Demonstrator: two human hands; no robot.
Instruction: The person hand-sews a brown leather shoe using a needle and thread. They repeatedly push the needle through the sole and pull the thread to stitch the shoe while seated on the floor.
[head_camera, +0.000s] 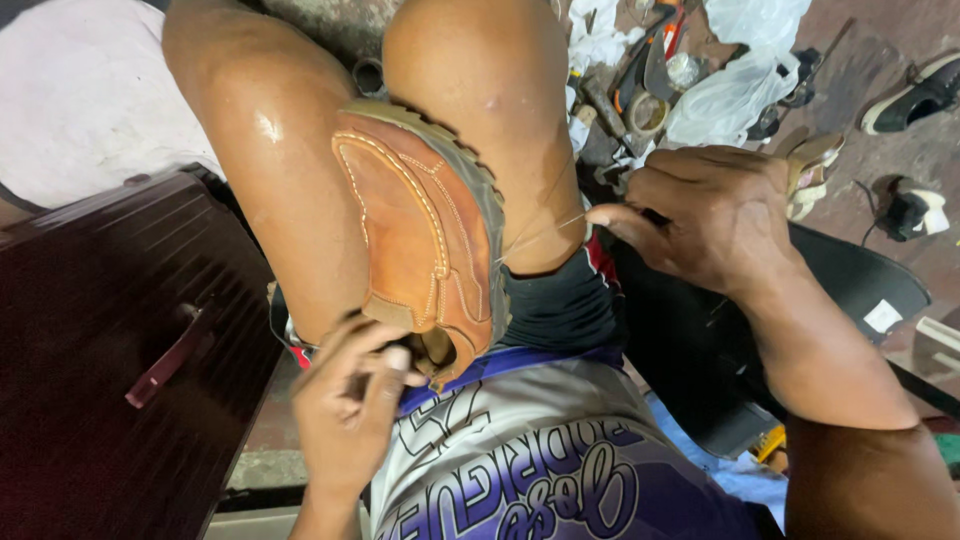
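A brown leather shoe (415, 225) with pale stitching is clamped sideways between my two bare knees, sole edge toward the right. My left hand (350, 400) sits at the shoe's heel opening near my lap, fingers curled around its rim. My right hand (715, 215) is to the right of the shoe, fingers pinched on a thin pale thread (540, 235) that runs taut from the shoe's sole edge. Whether it also holds a tool is hidden.
A dark red wooden box (110, 350) stands at my left. Tools, tape rolls and plastic bags (735, 85) lie on the floor beyond my knees. Loose shoes (920, 95) rest at the far right, a black bag (860, 280) beneath my right arm.
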